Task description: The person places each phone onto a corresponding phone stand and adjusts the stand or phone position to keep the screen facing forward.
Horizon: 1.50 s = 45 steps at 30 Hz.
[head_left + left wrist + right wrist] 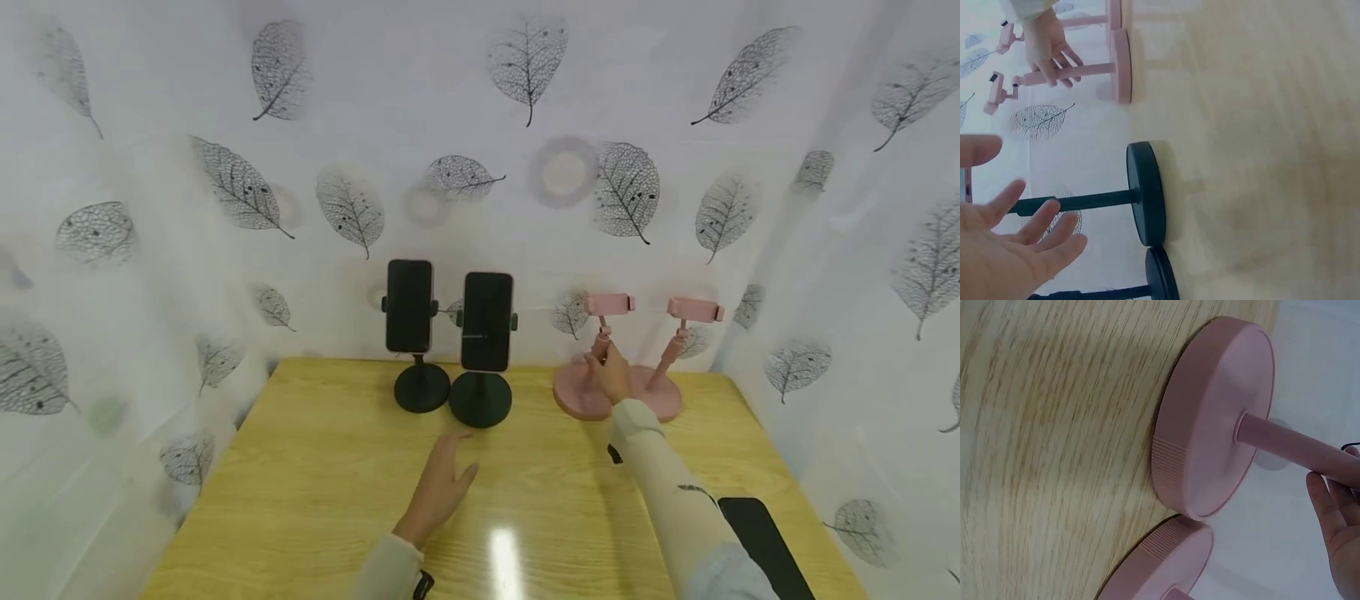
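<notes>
Leaf-printed sheeting (450,100) backs the wood-grain table (322,475), where I watch the right hand (613,375) pinch the left pink phone stand (573,393) by its pole (1297,447); a sideways tug could jolt the touching right pink stand (666,392). My left hand (438,492) spreads, empty, near the dark-green phone stand (480,410).

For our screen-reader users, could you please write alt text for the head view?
A person's right hand grips the left one of two pink phone stands; their open left hand hovers before two dark stands holding smartphones. Another smartphone lies lower right.
</notes>
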Each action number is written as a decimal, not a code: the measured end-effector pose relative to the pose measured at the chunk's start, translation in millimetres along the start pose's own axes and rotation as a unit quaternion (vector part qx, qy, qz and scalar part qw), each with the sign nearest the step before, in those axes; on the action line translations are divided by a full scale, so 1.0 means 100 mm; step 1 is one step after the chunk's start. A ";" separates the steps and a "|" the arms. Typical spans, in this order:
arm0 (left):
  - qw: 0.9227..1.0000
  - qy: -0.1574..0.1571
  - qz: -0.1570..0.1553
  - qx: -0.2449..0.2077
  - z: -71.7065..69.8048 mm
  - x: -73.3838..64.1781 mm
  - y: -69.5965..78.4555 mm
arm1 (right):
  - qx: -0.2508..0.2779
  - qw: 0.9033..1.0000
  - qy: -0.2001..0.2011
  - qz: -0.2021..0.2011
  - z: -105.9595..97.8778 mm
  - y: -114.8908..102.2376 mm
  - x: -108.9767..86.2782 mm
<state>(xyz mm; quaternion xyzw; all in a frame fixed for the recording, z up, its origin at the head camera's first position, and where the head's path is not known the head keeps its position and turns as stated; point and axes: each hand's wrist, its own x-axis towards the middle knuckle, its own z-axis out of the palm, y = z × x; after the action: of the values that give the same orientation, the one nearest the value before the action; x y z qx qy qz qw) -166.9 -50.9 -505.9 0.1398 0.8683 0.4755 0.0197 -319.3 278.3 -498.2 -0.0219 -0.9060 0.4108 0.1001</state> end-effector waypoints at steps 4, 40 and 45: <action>1.000 -0.013 0.005 0.017 0.02 -0.17 -0.03 | -0.005 1.000 0.014 -0.017 0.01 0.02 -0.15; 0.994 -0.039 0.069 -0.082 0.22 -0.05 0.42 | 0.045 0.989 -0.111 -0.083 0.72 -1.08 -2.15; 0.989 -0.076 0.115 -0.058 0.19 -0.07 0.38 | 0.007 0.981 -0.164 -0.104 0.38 -1.10 -2.08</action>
<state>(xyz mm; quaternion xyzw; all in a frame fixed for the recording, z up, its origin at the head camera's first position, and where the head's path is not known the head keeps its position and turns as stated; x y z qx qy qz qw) -148.3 -18.0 -485.2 0.2730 0.8133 0.5123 0.0392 -119.1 152.1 -474.4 0.1413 -0.9046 0.4022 -0.0073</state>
